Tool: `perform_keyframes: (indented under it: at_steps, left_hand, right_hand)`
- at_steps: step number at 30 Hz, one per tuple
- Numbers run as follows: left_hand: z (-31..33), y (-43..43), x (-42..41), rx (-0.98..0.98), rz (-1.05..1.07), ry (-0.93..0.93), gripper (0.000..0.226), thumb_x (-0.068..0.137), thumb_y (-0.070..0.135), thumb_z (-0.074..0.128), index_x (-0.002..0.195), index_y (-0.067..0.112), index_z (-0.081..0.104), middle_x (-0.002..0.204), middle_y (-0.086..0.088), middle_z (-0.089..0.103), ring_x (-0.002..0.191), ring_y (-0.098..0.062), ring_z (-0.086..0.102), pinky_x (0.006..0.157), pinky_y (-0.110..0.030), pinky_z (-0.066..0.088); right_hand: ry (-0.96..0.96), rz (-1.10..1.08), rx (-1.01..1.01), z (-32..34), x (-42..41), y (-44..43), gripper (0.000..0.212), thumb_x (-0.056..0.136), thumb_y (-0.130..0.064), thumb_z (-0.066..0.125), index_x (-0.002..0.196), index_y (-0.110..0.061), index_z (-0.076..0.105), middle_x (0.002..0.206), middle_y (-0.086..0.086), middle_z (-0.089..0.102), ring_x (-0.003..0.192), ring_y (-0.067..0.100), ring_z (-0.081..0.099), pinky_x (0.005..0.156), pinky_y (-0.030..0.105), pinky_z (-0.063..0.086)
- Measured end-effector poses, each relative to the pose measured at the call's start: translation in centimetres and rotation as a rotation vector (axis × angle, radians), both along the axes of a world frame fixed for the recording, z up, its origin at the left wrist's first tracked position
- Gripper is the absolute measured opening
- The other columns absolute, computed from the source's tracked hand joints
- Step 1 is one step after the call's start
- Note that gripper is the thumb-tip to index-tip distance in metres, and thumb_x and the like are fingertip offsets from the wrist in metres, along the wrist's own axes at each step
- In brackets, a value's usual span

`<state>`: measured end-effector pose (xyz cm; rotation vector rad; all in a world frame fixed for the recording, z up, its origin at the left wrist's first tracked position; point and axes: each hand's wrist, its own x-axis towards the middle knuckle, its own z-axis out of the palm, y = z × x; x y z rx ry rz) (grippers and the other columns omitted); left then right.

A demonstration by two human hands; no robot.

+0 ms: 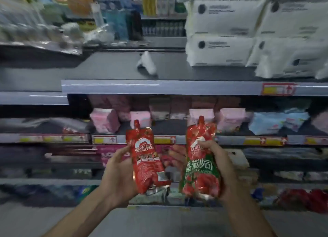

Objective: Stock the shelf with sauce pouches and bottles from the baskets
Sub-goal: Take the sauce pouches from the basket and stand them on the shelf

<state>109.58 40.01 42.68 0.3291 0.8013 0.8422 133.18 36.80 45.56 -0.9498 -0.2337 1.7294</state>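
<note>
we look down a person's two bare forearms toward blurred shop shelves. each hand holds one sauce pouch up in front of the shelving, and neither pouch rests on a shelf.

the left hand (119, 174) grips a red pouch (147, 158) along its left edge, thumb on the front and fingers tucked behind. this pouch stands spout up with its top leaning a little to the left, and white characters run across its middle.

the right hand (220, 167) grips a red and green pouch (202, 164), its fingers curled over the front at about mid height. this pouch also stands spout up. the two pouches are side by side with a gap between them, not touching.

above the hands runs a grey shelf (110, 68), much of its top bare. a small white object (147, 64) lies on it near the middle; we cannot tell what it is. on the right end of that shelf, big white packs (221, 32) are stacked in layers. a red and yellow price tag (278, 89) sits on the shelf's front edge below them.

the shelf underneath carries pink packs (104, 119) directly behind the pouch spouts, with light blue packs (276, 121) further right. lower shelves hold dark and red goods too blurred to make out.
</note>
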Motion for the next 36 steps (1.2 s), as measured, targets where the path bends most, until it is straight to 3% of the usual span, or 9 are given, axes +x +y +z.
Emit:
perform_keyframes:
  at_steps: [3,5,7,10,16,22,25,32,36]
  left_hand:
    - [0.6,0.0,-9.0,0.034,0.115,-0.002,0.065,0.098,0.045,0.039,0.123,-0.006,0.071,0.137,-0.029,0.062,0.111,-0.045,0.068,0.109,-0.056,0.044]
    - [1.7,-0.3,-14.8,0.079,0.181,0.008,0.066,0.099,0.046,0.036,0.121,-0.004,0.073,0.137,-0.028,0.063,0.114,-0.044,0.068,0.107,-0.058,0.048]
    - [2.2,-0.5,-21.1,0.116,0.266,0.005,0.068,0.099,0.046,0.033,0.12,-0.004,0.073,0.13,-0.028,0.066,0.109,-0.043,0.07,0.093,-0.056,0.058]
    - [3.3,-0.5,-29.4,0.158,0.4,-0.015,0.073,0.1,0.049,0.03,0.137,-0.007,0.058,0.138,-0.029,0.061,0.123,-0.044,0.064,0.098,-0.058,0.056]
    - [4.9,1.0,-42.7,0.209,0.6,0.005,0.059,0.105,0.04,0.035,0.14,-0.001,0.058,0.136,-0.023,0.065,0.123,-0.04,0.065,0.109,-0.055,0.047]
    - [6.5,3.3,-52.8,0.26,0.739,-0.042,0.037,0.099,0.036,0.06,0.12,0.007,0.067,0.114,-0.018,0.062,0.101,-0.03,0.064,0.097,-0.046,0.051]
    - [7.0,5.0,-57.9,0.289,0.772,0.052,0.057,0.093,0.04,0.075,0.136,0.005,0.061,0.124,-0.019,0.056,0.113,-0.035,0.057,0.103,-0.05,0.046]
    - [8.1,10.2,-69.6,0.454,0.757,0.339,0.012,0.085,0.026,0.079,0.086,0.015,0.08,0.089,-0.014,0.071,0.077,-0.025,0.07,0.075,-0.037,0.063]
    - [10.0,13.7,-75.4,0.493,0.769,0.468,0.047,0.072,0.03,0.086,0.112,0.009,0.072,0.113,-0.022,0.074,0.093,-0.031,0.075,0.078,-0.041,0.061]
  right_hand:
    - [-0.062,0.121,0.023,1.9,-8.6,3.3,0.053,0.07,-0.02,0.082,0.11,0.012,0.071,0.109,0.028,0.073,0.097,0.037,0.076,0.092,0.046,0.06]
    - [-0.192,0.203,0.027,3.0,-14.1,5.4,0.03,0.086,-0.019,0.075,0.069,0.006,0.078,0.071,0.02,0.075,0.058,0.024,0.075,0.053,0.028,0.061]
    - [-0.287,0.233,0.043,4.3,-20.0,7.0,0.038,0.097,-0.018,0.064,0.065,-0.001,0.078,0.058,0.014,0.071,0.042,0.022,0.068,0.034,0.026,0.05]
    - [-0.277,0.335,0.126,5.0,-28.3,8.5,0.015,0.096,-0.022,0.067,0.099,-0.008,0.07,0.075,0.016,0.077,0.057,0.028,0.075,0.05,0.035,0.059]
    - [-0.263,0.462,0.253,6.3,-43.5,12.6,0.05,0.085,-0.031,0.074,0.128,-0.009,0.064,0.115,0.019,0.075,0.106,0.041,0.073,0.098,0.057,0.053]
    - [-0.256,0.439,0.448,7.7,-55.9,16.8,0.03,0.093,-0.021,0.068,0.122,-0.014,0.066,0.113,0.011,0.077,0.097,0.027,0.077,0.069,0.039,0.063]
    - [-0.304,0.415,0.546,8.7,-61.6,19.4,0.025,0.094,-0.021,0.066,0.12,-0.019,0.065,0.109,0.003,0.079,0.092,0.017,0.078,0.061,0.028,0.061]
    - [-0.344,0.272,0.72,10.9,-73.0,27.0,0.031,0.098,-0.026,0.063,0.129,-0.023,0.064,0.116,-0.004,0.077,0.104,0.015,0.075,0.086,0.041,0.056]
    - [-0.375,0.161,0.751,12.1,-78.3,30.9,0.027,0.098,-0.022,0.065,0.125,-0.02,0.067,0.115,-0.004,0.077,0.105,0.014,0.074,0.088,0.04,0.056]
